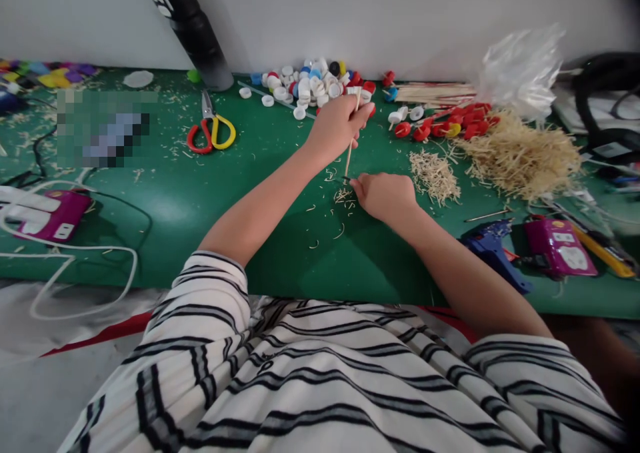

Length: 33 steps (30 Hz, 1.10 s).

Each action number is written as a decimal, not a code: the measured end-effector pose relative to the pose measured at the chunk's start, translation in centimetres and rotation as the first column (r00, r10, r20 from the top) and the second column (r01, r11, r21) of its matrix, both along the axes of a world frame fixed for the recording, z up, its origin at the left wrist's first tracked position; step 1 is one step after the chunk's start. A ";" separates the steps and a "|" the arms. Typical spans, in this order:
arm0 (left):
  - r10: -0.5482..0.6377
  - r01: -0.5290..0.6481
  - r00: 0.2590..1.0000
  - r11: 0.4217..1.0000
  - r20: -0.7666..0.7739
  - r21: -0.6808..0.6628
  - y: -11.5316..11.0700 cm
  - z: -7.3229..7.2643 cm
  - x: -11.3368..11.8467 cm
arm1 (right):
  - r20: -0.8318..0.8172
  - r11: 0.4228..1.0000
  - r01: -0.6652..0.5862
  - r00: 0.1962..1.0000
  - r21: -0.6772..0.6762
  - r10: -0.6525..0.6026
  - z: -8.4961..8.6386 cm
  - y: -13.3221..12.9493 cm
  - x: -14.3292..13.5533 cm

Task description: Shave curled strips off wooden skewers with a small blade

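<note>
Your left hand (pixel 340 125) pinches a slim wooden stick (pixel 349 161), your right hand (pixel 387 195) a small dark tool (pixel 346 178) near its lower end.

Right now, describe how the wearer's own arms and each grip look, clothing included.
The left grip and right grip are ungloved, with no ring or wristband visible. The left forearm and right forearm are bare up to the loose left sleeve and right sleeve. Both sleeves are off-white with grey stripes edged in black, matching the shirt.
</note>
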<state>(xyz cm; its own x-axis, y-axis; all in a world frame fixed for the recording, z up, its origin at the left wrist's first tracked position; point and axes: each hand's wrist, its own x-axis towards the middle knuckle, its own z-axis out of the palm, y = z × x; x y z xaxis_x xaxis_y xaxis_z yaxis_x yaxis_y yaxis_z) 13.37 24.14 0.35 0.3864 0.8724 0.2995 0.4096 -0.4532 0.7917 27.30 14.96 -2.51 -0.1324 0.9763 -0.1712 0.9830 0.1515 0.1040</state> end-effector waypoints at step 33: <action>0.056 -0.069 0.991 0.992 -0.121 -0.106 0.1 -0.2 -0.2 | -0.037 1.000 0.015 0.999 0.008 -0.014 -0.3 0.2 0.2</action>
<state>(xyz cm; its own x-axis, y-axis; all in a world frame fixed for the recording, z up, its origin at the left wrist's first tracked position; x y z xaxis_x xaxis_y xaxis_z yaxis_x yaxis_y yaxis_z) 13.20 24.29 0.16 0.3572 0.9208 0.1563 0.5277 -0.3371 0.7797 27.45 15.16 -2.81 -0.1241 0.9795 -0.1587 0.9882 0.1364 0.0692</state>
